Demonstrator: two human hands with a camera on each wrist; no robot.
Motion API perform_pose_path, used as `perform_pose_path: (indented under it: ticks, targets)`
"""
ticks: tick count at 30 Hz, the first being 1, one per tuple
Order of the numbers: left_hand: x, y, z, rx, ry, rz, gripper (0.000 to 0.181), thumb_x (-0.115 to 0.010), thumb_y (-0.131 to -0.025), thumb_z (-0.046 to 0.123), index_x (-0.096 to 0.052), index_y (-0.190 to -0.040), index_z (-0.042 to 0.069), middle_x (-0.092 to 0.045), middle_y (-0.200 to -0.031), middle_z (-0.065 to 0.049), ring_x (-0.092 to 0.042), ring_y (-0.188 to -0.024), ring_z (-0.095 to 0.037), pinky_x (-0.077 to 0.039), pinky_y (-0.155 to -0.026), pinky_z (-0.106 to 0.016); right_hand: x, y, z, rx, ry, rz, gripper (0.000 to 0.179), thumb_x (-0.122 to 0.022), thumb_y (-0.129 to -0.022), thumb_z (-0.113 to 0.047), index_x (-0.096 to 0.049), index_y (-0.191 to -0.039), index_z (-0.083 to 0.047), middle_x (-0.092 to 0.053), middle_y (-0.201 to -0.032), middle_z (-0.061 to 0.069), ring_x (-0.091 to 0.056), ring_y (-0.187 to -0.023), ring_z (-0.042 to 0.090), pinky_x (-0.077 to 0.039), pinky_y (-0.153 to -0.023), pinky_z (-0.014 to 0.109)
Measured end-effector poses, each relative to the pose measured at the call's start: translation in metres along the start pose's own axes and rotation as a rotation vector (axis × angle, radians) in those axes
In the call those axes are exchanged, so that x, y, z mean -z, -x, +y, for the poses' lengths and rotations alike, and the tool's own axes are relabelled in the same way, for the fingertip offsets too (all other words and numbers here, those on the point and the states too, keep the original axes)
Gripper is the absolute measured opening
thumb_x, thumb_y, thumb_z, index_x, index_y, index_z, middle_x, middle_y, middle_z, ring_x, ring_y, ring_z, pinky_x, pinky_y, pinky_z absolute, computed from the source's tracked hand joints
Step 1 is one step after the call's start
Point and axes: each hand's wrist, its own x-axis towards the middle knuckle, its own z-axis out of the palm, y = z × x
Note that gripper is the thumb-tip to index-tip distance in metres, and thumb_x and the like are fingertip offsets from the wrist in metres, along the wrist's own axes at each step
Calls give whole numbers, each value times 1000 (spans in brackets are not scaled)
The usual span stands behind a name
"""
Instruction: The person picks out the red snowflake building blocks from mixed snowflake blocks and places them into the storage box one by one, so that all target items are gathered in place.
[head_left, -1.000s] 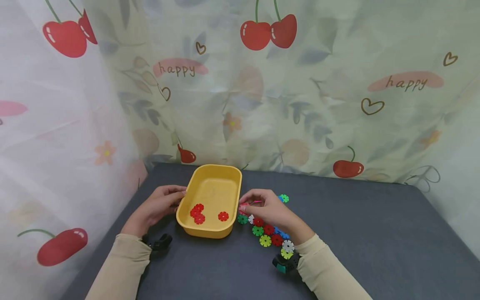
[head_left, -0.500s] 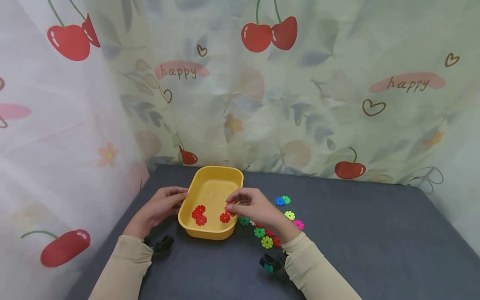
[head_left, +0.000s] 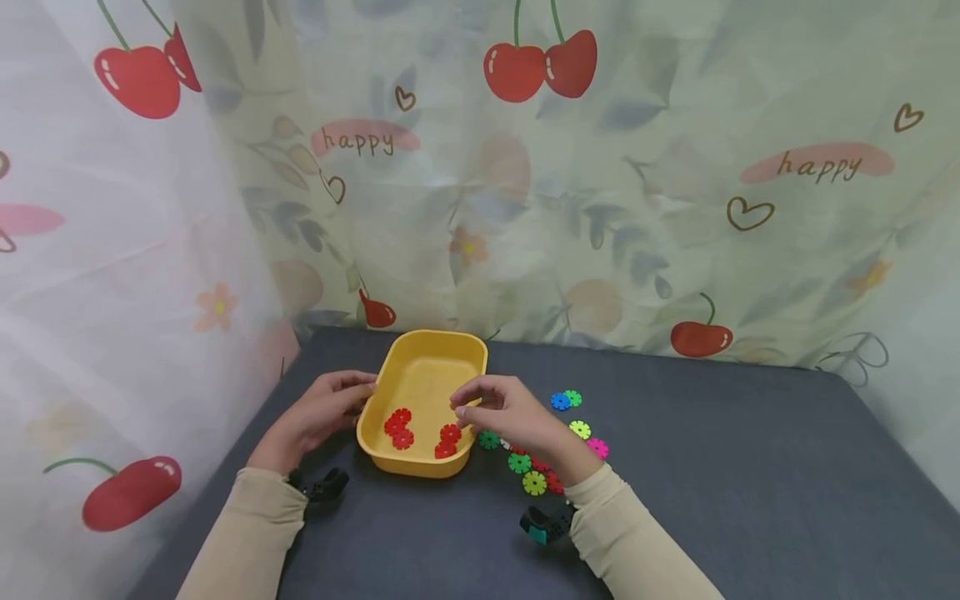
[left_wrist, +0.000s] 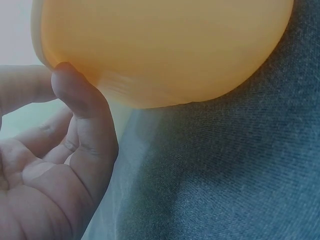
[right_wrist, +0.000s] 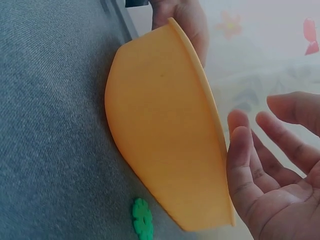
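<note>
A yellow plastic tub (head_left: pixel 431 375) stands on the dark cloth-covered table. My left hand (head_left: pixel 322 412) holds its left edge, with thumb and fingertips at the rim and outer wall. Inside, red notched plastic discs lie in two groups: one cluster (head_left: pixel 399 428) at left and a pair (head_left: pixel 447 442) at right. Over the right rim is my right hand (head_left: pixel 510 417), its fingers loosely bent and thumb apart, with nothing between them. In the right wrist view, those fingers (right_wrist: pixel 240 145) are beside the tub's rim, and a green disc (right_wrist: pixel 143 219) lies below.
Several coloured discs lie right of the tub, partly hidden by my right hand, including a yellow-green one (head_left: pixel 534 482). Farther back are a blue disc (head_left: pixel 561 402) and a pink one (head_left: pixel 597 448). A cherry-print curtain (head_left: pixel 600 208) hangs behind the table.
My right hand has moved left from the loose discs to over the tub and let go of a red disc, which now lies beside another inside. My left hand stays at the tub's edge.
</note>
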Motion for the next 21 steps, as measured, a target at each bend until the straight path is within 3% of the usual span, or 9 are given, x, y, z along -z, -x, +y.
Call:
perform_pose_path:
  ticks: [11, 21]
  targets:
    - [-1, 0, 4, 7, -10, -5, 51, -59, -110, 28, -53, -151, -2, -64, -134, -20, -63, -99, -22, -61, -84, -29, 18, 8, 4, -18, -3, 44, 26, -70, -104, -22, -71, -126, -8, -70, -127, 24, -73, -104, 23, -63, -95, 43]
    - [0, 1, 2, 11, -8, -10, 55, -61, -110, 31, -51, -152, -2, -62, -140, -23, -65, -103, -23, -63, -88, -32, 44, 23, 13, -27, 55, 87, 27, -71, -104, -28, -73, -124, -10, -71, -122, 26, -69, -113, 47, -58, -100, 58]
